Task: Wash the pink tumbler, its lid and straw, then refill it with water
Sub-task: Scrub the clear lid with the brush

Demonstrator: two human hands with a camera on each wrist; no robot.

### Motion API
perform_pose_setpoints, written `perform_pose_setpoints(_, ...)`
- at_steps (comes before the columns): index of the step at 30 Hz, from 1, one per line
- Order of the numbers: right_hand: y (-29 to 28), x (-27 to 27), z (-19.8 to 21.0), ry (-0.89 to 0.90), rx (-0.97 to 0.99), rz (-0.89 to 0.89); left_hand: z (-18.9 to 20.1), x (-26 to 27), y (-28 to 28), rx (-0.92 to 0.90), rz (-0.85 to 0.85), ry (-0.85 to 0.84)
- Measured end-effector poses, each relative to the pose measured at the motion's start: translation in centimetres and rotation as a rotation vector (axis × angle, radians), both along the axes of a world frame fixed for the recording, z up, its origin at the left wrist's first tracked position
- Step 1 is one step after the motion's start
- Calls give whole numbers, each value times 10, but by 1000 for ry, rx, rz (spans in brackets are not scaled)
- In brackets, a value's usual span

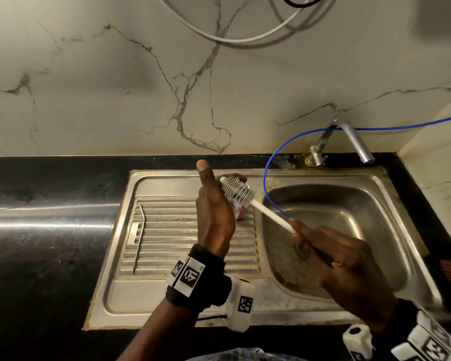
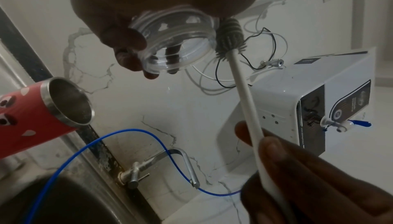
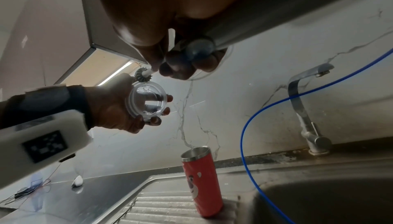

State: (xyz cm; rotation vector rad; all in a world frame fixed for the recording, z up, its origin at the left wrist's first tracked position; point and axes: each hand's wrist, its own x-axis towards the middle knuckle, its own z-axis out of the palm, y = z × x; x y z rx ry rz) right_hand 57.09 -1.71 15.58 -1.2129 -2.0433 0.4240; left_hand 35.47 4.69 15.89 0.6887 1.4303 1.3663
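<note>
My left hand (image 1: 214, 212) holds the clear lid (image 2: 172, 42) above the drainboard, fingers curled round its edge and thumb pointing up. My right hand (image 1: 336, 261) grips the white handle of a bottle brush (image 1: 274, 217). Its grey bristle head (image 2: 228, 37) lies against the outer side of the lid. The pink tumbler (image 3: 202, 185) stands upright and uncapped on the drainboard, below the lid; in the head view only a pink sliver (image 1: 241, 216) shows past my left hand. A bent metal straw (image 1: 140, 238) lies on the drainboard's left side.
The steel sink basin (image 1: 349, 230) sits to the right, with the tap (image 1: 354, 142) behind it and a thin blue hose (image 1: 264, 178) looping down into it. A white water purifier (image 2: 308, 101) hangs on the wall. Black countertop (image 1: 50, 230) runs left.
</note>
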Motion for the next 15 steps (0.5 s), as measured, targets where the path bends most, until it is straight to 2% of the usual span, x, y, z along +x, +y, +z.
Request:
perform_pose_setpoints(12,17,-11,4,8,-54,-81,2,16,-11,-40,-23,160)
perform_pose_setpoints(15,13,-13,8,19,-52,-51,1,13,-7,-70,-31,-1)
